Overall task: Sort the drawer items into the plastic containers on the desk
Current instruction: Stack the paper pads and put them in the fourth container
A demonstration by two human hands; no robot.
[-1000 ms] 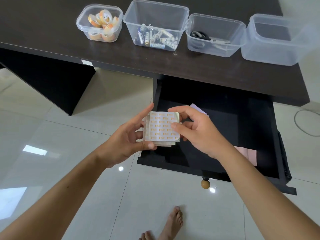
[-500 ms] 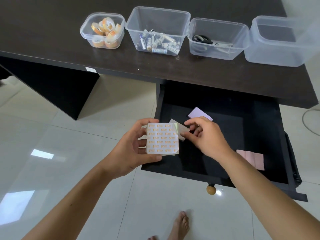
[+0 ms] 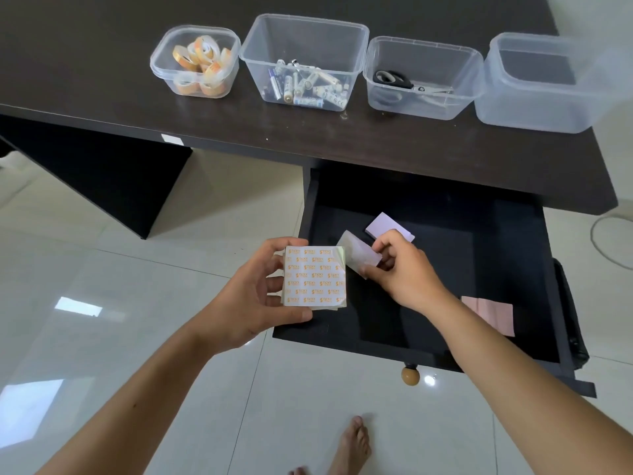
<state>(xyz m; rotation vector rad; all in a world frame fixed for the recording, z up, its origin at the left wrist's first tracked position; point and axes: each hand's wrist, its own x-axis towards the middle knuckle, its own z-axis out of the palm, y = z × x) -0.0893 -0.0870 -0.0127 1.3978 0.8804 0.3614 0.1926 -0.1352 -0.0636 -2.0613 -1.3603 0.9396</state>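
Observation:
My left hand (image 3: 251, 298) grips a stack of sticky-note pads (image 3: 314, 276), the top one white with orange print, just left of the open black drawer (image 3: 445, 269). My right hand (image 3: 402, 272) pinches a pale pad (image 3: 359, 257) over the drawer. A lilac pad (image 3: 382, 226) lies in the drawer behind my right hand, and a pink pad (image 3: 488, 311) lies at the drawer's right. On the desk (image 3: 102, 80) stand a tub of tape rolls (image 3: 195, 61), a tub of batteries (image 3: 303, 63), a tub with scissors (image 3: 423, 77) and an empty tub (image 3: 537, 82).
The drawer's front edge has a round wooden knob (image 3: 410, 376). A bare foot (image 3: 352, 447) stands on the glossy white tiled floor (image 3: 102, 286). A cable (image 3: 609, 241) loops on the floor at the far right. The desk's dark side panel (image 3: 102, 183) stands at the left.
My right hand has left the stack held by my left hand and now pinches a pale pad lifted over the drawer. The left hand stays on its stack.

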